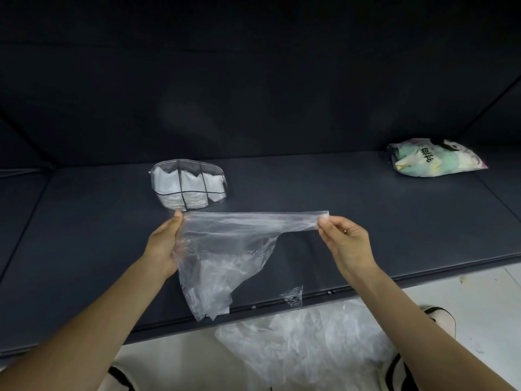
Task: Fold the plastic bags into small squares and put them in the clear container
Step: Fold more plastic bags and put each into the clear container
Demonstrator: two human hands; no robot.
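Note:
A clear plastic bag (225, 249) hangs stretched in the air above the dark cushion. My left hand (165, 244) holds its left end, with the film draped over the fingers. My right hand (344, 241) pinches the right end between thumb and fingertips. The bag's top edge runs taut between both hands and the rest droops toward the cushion's front edge. The clear container (189, 184), divided by black lines into compartments, stands just beyond the left hand and holds several folded white bags.
A pile of loose clear bags (304, 342) lies on the pale floor below the front edge of the dark cushion (394, 235). A small scrap of plastic (294, 296) sits at that edge. A printed packet (434, 158) lies at the far right.

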